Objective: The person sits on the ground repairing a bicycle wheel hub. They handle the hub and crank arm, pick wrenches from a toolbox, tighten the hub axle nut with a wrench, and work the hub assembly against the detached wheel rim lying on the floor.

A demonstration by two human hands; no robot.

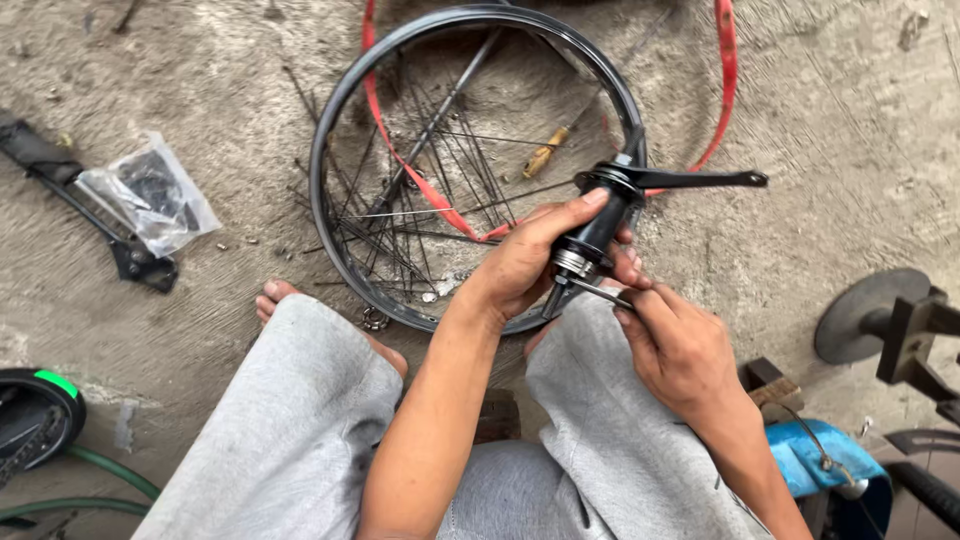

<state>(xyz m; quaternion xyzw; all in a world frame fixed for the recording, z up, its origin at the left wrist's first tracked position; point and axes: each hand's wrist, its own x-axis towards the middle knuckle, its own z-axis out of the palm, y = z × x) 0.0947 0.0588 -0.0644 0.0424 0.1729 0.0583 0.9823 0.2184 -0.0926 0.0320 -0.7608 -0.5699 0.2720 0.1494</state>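
My left hand [525, 262] grips a black wheel hub [597, 232] with a metal end, held upright above my right knee. A thin black lever [700, 180] sticks out from the hub's top to the right. My right hand [675, 345] pinches a thin metal spoke [598, 293] at the hub's lower end. Behind the hands a black bicycle rim [322, 190] lies flat on the concrete, with several loose spokes [430, 200] piled inside it.
A red rim strip [727, 70] loops over the rim. A yellow-handled screwdriver [545, 155] lies inside it. At left lie a plastic bag of parts [150, 195] and a black bracket [40, 160]. A green hose [110, 470] and blue object [810, 460] are near my legs.
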